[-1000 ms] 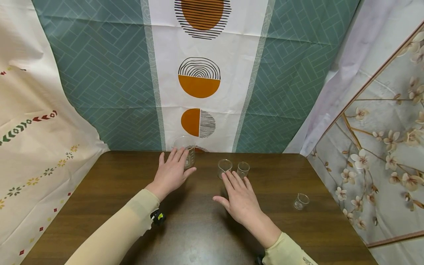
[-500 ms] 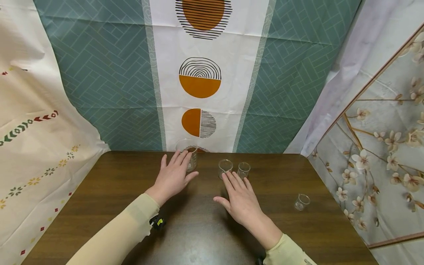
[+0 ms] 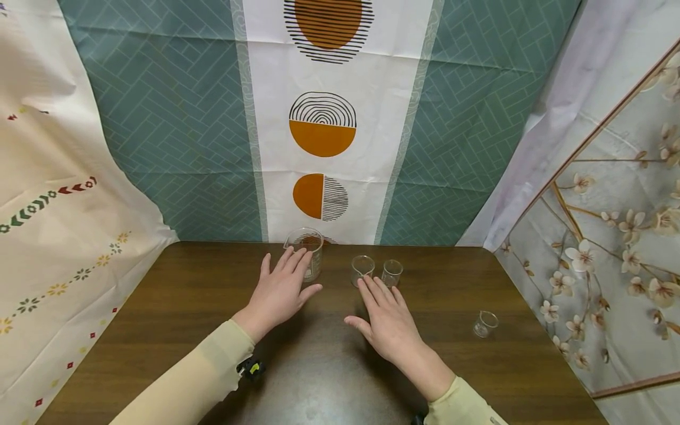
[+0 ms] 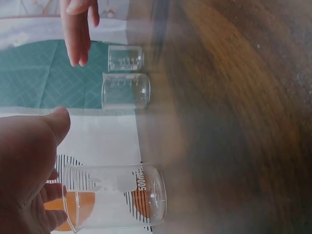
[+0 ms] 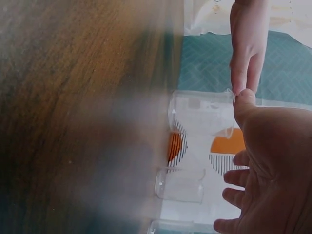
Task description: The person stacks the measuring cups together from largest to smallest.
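A large glass beaker (image 4: 114, 195) marked 500 stands upright near the back edge of the table. My left hand (image 3: 278, 292) reaches over it with fingers extended, the fingertips right at its rim and the thumb held apart. In the left wrist view those fingers overlap the rim. Two smaller beakers stand upright to its right: a medium one (image 3: 363, 271) and a narrower one (image 3: 392, 273). My right hand (image 3: 390, 324) is held above the table in front of these two, palm down, fingers straight, holding nothing. Its fingertips overlap the medium beaker's lower part in the head view.
A tiny beaker (image 3: 486, 324) stands apart on the right side of the brown wooden table (image 3: 175, 307). A teal and white patterned cloth (image 3: 186, 118) hangs behind the back edge. Cloths also hang along the left and right sides.
The large beaker has shifted toward me and slightly right, with my left hand drawing back alongside it. My right hand and the smaller beakers have stayed in place.
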Demonstrator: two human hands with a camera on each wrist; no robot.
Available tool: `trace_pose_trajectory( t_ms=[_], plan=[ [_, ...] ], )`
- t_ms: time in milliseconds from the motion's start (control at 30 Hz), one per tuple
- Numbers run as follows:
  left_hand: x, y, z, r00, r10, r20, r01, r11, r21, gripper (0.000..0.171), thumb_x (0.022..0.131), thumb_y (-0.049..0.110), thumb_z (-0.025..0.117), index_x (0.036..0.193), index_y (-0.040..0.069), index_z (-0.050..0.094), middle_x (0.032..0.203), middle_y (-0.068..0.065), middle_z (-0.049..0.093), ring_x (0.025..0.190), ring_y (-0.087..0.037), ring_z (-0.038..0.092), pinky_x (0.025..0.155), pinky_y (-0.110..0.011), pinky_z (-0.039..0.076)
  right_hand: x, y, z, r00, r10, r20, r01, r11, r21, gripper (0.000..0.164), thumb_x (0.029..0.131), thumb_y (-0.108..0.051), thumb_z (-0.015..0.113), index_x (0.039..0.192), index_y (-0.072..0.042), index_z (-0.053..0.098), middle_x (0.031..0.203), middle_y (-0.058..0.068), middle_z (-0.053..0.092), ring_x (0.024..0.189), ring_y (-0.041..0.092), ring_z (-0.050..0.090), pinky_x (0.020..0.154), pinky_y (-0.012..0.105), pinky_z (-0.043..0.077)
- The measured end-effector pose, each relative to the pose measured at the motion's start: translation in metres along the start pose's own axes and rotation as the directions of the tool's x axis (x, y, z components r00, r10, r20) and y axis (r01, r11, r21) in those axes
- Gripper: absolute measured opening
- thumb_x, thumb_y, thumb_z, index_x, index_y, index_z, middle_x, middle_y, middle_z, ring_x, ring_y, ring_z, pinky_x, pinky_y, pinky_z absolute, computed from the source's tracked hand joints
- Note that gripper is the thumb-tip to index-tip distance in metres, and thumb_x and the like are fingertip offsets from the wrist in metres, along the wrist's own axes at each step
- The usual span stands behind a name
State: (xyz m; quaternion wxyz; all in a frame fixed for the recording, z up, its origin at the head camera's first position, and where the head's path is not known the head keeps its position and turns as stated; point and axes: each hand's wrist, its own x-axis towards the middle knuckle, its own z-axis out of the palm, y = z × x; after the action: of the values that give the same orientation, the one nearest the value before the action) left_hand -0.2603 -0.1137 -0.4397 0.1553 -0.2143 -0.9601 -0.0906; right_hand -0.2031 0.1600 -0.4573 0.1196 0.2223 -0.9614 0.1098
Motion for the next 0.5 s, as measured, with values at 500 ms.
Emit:
trace_pose_trajectory(
  t_ms=[500],
  plan=[
    [-0.017, 0.007, -0.001, 0.998, 0.047, -0.033, -0.048, 0.999, -0.003, 0.082, 0.107, 0.056, 0.069, 0.167, 0.006, 0.046, 0.170, -0.017, 0.046, 0.161, -0.041, 0.036, 0.123, -0.079, 0.021, -0.002, 0.000, 0.004, 0.999, 0.025, 0.028, -0.028, 0.992, 0.124, 0.085, 0.108, -0.055, 0.064, 0.171, -0.004, 0.038, 0.174, 0.020, 0.038, 0.162, 0.042, 0.033, 0.127, 0.066, 0.028]
  ],
)
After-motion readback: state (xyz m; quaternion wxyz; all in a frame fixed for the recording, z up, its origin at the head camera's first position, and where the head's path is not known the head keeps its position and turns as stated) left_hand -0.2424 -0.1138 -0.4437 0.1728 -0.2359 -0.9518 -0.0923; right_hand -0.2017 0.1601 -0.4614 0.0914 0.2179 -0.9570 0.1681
